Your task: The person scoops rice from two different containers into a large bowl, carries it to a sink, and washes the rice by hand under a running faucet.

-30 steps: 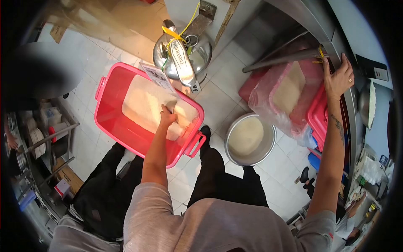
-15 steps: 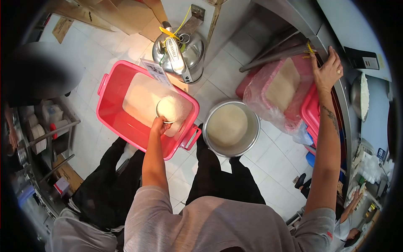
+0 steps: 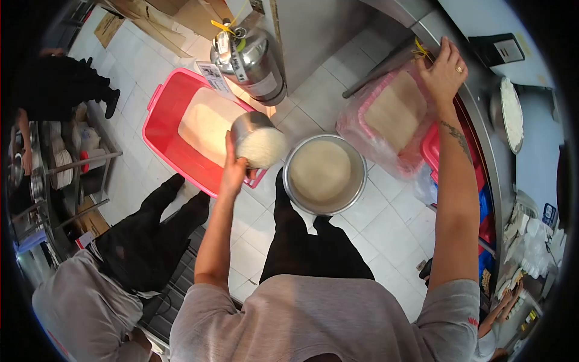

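My left hand [image 3: 234, 166] grips a metal container [image 3: 248, 125] full of pale grains. The container is tilted toward the right, over the near right corner of a pink tub [image 3: 175, 151] that holds more grain. To its right a round metal pot [image 3: 358, 192] with pale grain inside stands on the floor. My right hand [image 3: 445, 73] rests on the edge of the steel counter [image 3: 431, 30], its fingers spread and nothing held. Just below that hand is a pink bin [image 3: 367, 111] lined with clear plastic, with grain in it.
A fire extinguisher [image 3: 256, 66] stands behind the pink tub. One person [image 3: 90, 295] is at the lower left, beside metal shelving [image 3: 90, 163]; another [image 3: 60, 90] is at the upper left. A bowl of white powder [image 3: 511, 114] sits on the right counter.
My left hand has lifted the filled container out of the grain and moved it slightly right, tilting it. The view has shifted a little. My right hand stays at the counter edge.
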Action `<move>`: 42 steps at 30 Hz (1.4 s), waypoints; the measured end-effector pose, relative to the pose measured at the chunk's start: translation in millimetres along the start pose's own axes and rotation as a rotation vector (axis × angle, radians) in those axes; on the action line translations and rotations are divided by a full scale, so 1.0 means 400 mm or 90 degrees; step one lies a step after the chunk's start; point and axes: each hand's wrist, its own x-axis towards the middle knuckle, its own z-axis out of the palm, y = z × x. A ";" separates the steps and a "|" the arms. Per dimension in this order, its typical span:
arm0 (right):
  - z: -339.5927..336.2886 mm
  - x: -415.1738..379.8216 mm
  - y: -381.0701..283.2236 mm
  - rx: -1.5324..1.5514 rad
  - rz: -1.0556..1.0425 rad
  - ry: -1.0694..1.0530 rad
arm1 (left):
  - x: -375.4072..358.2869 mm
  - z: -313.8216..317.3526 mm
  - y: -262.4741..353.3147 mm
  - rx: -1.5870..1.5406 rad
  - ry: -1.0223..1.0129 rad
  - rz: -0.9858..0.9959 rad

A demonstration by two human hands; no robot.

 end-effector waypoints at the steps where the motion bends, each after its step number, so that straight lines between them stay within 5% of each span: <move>1: -0.003 -0.002 0.003 0.016 -0.011 0.008 | -0.026 0.051 -0.001 0.060 0.006 0.009; 5: 0.003 -0.020 0.021 0.057 -0.030 -0.001 | -0.057 0.211 -0.118 0.359 0.064 0.336; 11: -0.044 -0.016 0.010 0.118 -0.026 0.004 | -0.099 0.355 -0.167 0.434 0.156 0.467; 17: -0.045 -0.015 0.007 0.109 -0.037 -0.012 | -0.064 0.432 -0.145 0.408 0.196 0.403; 19: -0.008 -0.023 0.018 0.040 -0.073 0.032 | -0.036 0.411 -0.156 -0.076 0.089 0.073; 21: 0.005 -0.020 0.017 -0.005 -0.063 0.032 | -0.011 0.357 -0.133 -0.381 0.127 -0.075; 24: 0.013 -0.015 0.008 -0.069 -0.036 -0.001 | 0.014 0.131 -0.174 -0.541 0.045 -0.091; 25: 0.013 -0.014 0.002 -0.085 -0.024 -0.005 | 0.010 0.064 -0.124 -0.526 0.038 -0.088; 26: 0.018 -0.014 -0.002 -0.102 -0.011 -0.010 | 0.031 0.003 -0.111 -0.448 0.217 -0.105; 27: 0.028 -0.012 -0.006 -0.115 -0.009 0.000 | 0.057 -0.093 -0.124 -0.385 0.235 -0.106; 31: 0.058 -0.017 -0.001 -0.157 -0.003 0.019 | 0.319 -0.490 -0.283 0.152 0.344 -0.174; 33: 0.066 -0.018 0.001 -0.146 -0.013 0.045 | 0.437 -0.506 -0.277 0.231 0.541 -0.182; 35: 0.080 -0.014 -0.003 -0.148 -0.006 0.060 | 0.555 -0.558 -0.367 0.586 0.625 -0.221; 36: 0.084 -0.015 -0.006 -0.150 -0.006 0.073 | 0.571 -0.505 -0.372 0.985 0.406 -0.300; 38: 0.093 -0.021 -0.009 -0.164 0.010 0.082 | 0.560 -0.320 -0.435 0.956 0.354 -0.261; 39: 0.097 -0.016 -0.015 -0.169 0.017 0.085 | 0.555 -0.266 -0.498 0.539 0.532 -0.156; 42: 0.095 -0.018 -0.024 -0.176 0.031 0.082 | 0.564 -0.288 -0.640 0.546 0.358 -0.171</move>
